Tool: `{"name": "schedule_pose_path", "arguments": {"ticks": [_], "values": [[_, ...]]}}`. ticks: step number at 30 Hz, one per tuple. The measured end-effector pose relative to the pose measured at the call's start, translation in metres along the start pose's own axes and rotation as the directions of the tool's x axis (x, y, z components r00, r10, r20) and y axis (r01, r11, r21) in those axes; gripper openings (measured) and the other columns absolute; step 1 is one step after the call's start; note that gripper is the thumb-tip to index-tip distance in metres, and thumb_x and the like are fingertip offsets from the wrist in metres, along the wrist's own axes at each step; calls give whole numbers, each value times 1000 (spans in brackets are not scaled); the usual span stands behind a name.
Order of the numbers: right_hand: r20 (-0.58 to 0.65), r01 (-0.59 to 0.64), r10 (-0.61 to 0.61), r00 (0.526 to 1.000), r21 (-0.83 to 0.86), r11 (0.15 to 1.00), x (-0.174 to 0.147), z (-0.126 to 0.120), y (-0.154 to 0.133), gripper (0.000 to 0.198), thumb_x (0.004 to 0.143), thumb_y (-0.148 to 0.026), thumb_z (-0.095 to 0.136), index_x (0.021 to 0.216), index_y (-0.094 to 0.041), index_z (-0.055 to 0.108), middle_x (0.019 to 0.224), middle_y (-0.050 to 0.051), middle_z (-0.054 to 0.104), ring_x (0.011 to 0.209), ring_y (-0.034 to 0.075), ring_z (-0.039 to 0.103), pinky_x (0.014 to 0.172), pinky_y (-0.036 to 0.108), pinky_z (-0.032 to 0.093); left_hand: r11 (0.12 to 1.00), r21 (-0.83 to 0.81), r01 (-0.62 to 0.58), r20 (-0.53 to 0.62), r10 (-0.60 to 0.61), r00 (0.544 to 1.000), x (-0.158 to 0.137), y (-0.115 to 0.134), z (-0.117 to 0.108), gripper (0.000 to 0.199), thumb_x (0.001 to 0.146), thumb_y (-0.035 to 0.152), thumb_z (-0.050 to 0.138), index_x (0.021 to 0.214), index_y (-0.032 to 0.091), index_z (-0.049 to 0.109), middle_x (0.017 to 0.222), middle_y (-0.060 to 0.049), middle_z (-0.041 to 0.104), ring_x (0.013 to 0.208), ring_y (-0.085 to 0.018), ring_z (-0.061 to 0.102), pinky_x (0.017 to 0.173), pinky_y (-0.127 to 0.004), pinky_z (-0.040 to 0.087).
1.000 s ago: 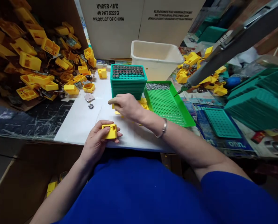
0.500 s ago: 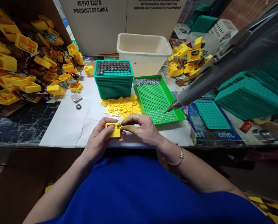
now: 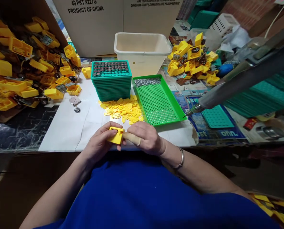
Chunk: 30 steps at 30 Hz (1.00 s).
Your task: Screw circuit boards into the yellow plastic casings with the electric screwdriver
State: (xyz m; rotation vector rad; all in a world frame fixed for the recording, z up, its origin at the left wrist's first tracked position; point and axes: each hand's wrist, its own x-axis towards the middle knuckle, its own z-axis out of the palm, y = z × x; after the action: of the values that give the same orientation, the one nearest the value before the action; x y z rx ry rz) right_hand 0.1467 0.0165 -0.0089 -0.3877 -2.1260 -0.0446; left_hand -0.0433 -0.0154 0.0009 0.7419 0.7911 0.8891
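Note:
My left hand (image 3: 101,136) grips a small yellow plastic casing (image 3: 116,136), its thumb over the open recess on top. Against the casing's right side presses the covered thumb of my right hand (image 3: 145,136), a tan finger cot (image 3: 132,138) on it. The other right fingers are curled in, and whatever may be between them is hidden. Just beyond both hands lies a loose heap of flat yellow plastic pieces (image 3: 122,109). Right of the heap sits a green perforated tray (image 3: 153,98) with small metal parts (image 3: 147,82) at its far end.
A stack of teal trays (image 3: 111,87) bears round dark parts on top. Behind stands a white bin (image 3: 143,52). Yellow casings with wiring pile up at left (image 3: 20,86) and right (image 3: 191,58). A grey screwdriver-like tool (image 3: 218,92) hangs at right, its tip near the green tray's edge.
My right hand has gone from pinching a small yellow piece to curled fingers with the thumb pressed on the casing. The casing has tilted slightly. The view has shifted, and the hanging tool appears farther right.

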Motion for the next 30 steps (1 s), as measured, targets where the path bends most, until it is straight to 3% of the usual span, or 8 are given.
{"name": "schedule_pose_path", "arguments": {"ticks": [5, 9, 15, 20, 24, 26, 28, 30], "values": [[177, -646, 626, 759, 327, 690, 6, -1, -8, 8, 87, -19, 65, 89, -18, 72, 87, 4, 74, 80, 12, 70, 73, 23, 56, 991, 97, -92, -88, 100, 991, -1, -5, 0, 18, 90, 26, 59, 108, 22, 58, 92, -2, 70, 82, -16, 67, 72, -27, 55], [369, -804, 731, 574, 425, 417, 15, -2, -12, 7, 82, -18, 67, 88, -19, 68, 83, 0, 74, 75, 11, 69, 70, 23, 55, 884, 428, -190, -2, 211, 977, -6, -9, 0, 23, 94, 27, 56, 117, 24, 55, 111, -2, 64, 102, -16, 60, 91, -27, 47], [516, -843, 682, 519, 176, 508, 28, -11, -6, 20, 81, -19, 70, 100, -18, 62, 71, -4, 65, 66, 10, 61, 65, 22, 44, 639, 718, -277, 96, 303, 948, -10, -6, 4, 22, 95, 23, 49, 116, 21, 53, 112, -6, 61, 102, -19, 56, 92, -31, 43], [682, -768, 589, 434, -62, 638, 36, -12, -4, 22, 91, -32, 61, 106, -16, 64, 76, 1, 69, 69, 13, 61, 65, 24, 37, 674, 677, -296, 153, 264, 952, -13, -5, 0, 25, 96, 25, 48, 120, 21, 54, 112, -7, 61, 98, -19, 56, 87, -30, 46], [649, -710, 613, 450, -156, 686, 29, -8, -11, 36, 94, -49, 54, 106, -16, 63, 80, 4, 71, 73, 17, 64, 66, 26, 39, 741, 617, -266, 149, 222, 964, -11, -4, -4, 26, 95, 30, 54, 119, 22, 56, 111, -6, 61, 97, -18, 57, 87, -30, 47], [540, -638, 593, 597, -129, 759, 23, -15, -11, 39, 94, -53, 50, 106, -17, 63, 77, 4, 69, 71, 16, 64, 65, 27, 43, 813, 546, -205, 111, 173, 979, -7, -3, -1, 25, 93, 33, 58, 115, 22, 58, 106, -5, 63, 93, -17, 59, 84, -29, 48], [148, -519, 526, 838, -84, 851, 19, -31, -3, 35, 92, -50, 55, 111, -21, 61, 88, 4, 68, 83, 17, 66, 76, 30, 49, 900, 421, -115, 39, 108, 993, -3, -2, 6, 24, 91, 34, 62, 111, 22, 58, 103, -4, 66, 91, -17, 62, 83, -30, 51], [-366, -462, 391, 845, -131, 877, 18, -54, 15, 39, 91, -44, 60, 125, -28, 53, 115, 6, 62, 114, 21, 60, 98, 37, 47, 954, 297, -34, -31, 45, 998, 2, -1, 15, 23, 89, 34, 65, 106, 21, 58, 102, -4, 68, 90, -18, 65, 81, -31, 53]]}}
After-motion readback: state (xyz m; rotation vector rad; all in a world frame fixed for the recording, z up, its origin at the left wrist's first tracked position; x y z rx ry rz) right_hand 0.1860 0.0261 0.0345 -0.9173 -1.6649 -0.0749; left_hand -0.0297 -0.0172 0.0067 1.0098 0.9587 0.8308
